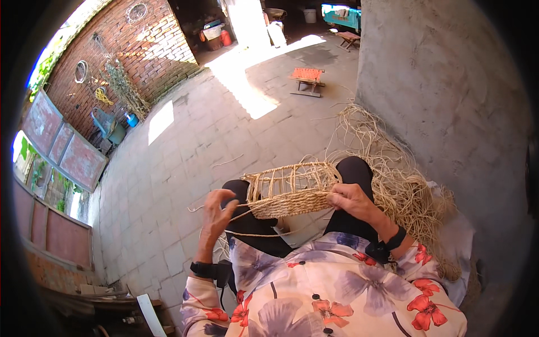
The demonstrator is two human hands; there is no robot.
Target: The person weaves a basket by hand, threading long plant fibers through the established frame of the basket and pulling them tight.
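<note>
A half-woven straw basket (292, 205) lies across my knees, with a closely woven band on the near side and an open lattice of twisted cords behind it. My right hand (355, 203) is closed on the basket's right end, thumb on the woven band. To the left of the basket, my left hand (214, 212) has its fingers curled round a loose straw cord (241, 204) that runs from the weave; the cord's tip pokes out past the hand. The inner fingers are partly hidden. Another strand (255, 235) hangs below the basket across my lap.
A large heap of loose straw cord (407, 196) lies at my right, beside a grey wall (449, 84). Ahead on the paved floor stands a small folding stool (306, 76) with an orange seat. Leaning panels (62, 143) and a watering can (112, 129) are at the left.
</note>
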